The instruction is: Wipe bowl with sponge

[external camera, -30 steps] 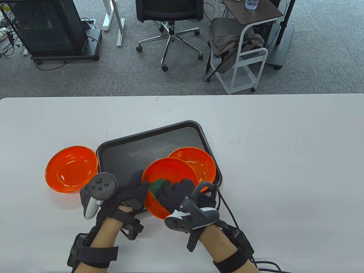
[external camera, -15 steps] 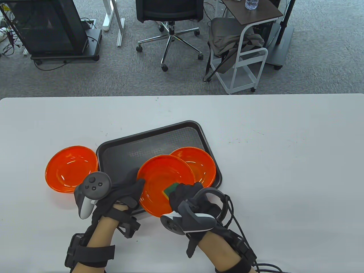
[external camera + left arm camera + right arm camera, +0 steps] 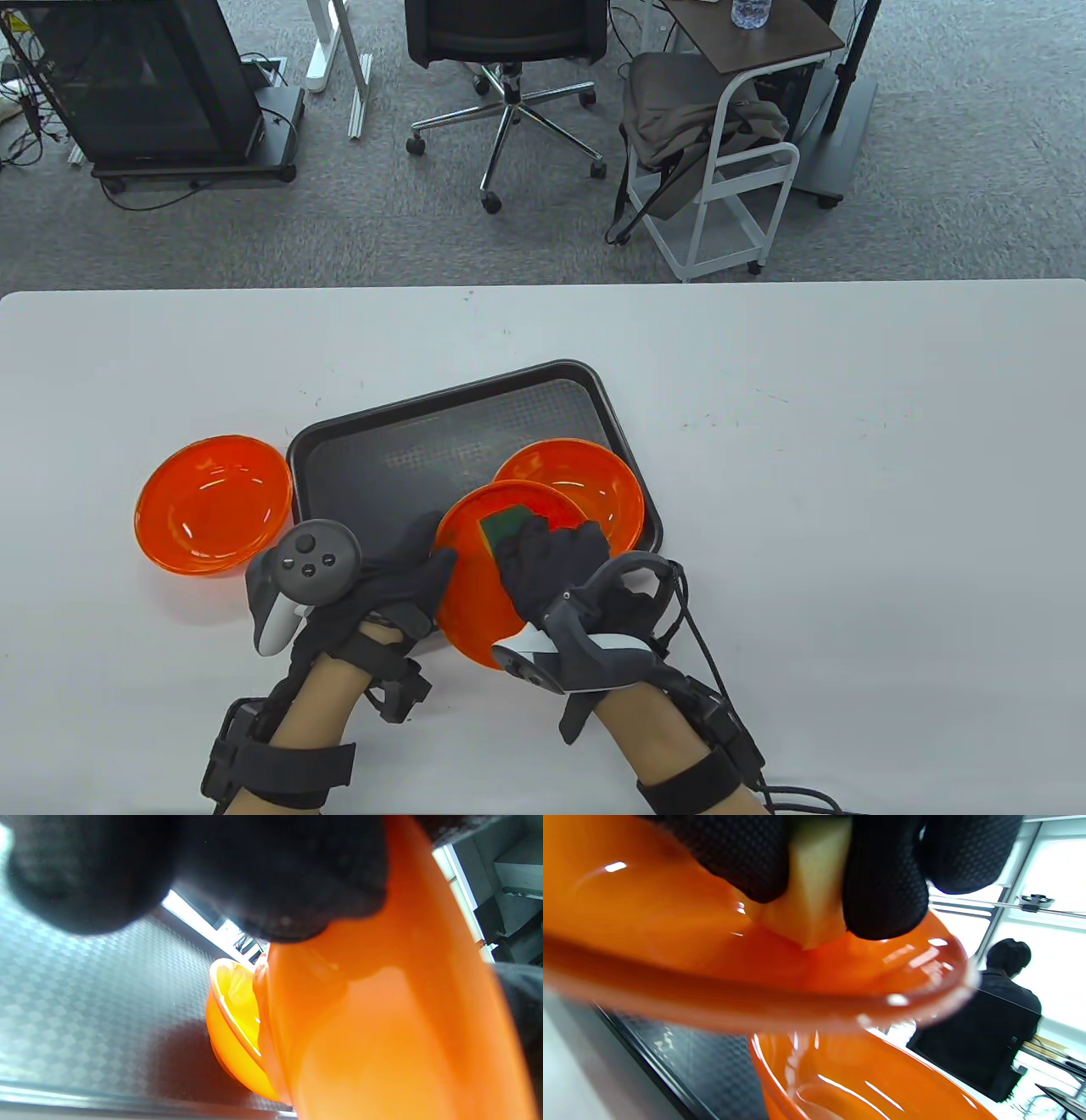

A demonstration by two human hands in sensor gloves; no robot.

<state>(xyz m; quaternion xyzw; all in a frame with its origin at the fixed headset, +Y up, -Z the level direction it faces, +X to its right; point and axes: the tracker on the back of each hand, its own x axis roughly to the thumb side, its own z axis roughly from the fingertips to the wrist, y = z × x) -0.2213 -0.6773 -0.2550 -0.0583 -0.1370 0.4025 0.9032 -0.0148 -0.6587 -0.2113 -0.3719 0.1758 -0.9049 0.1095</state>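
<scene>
While the left hand grips the tilted bowl above the tray, the right hand presses the sponge inside; a second bowl sits just behind, a third bowl left.

Orange bowls, green-yellow sponge, black textured tray, white table

Overhead table view; wrist views close, sharing bowl.
</scene>
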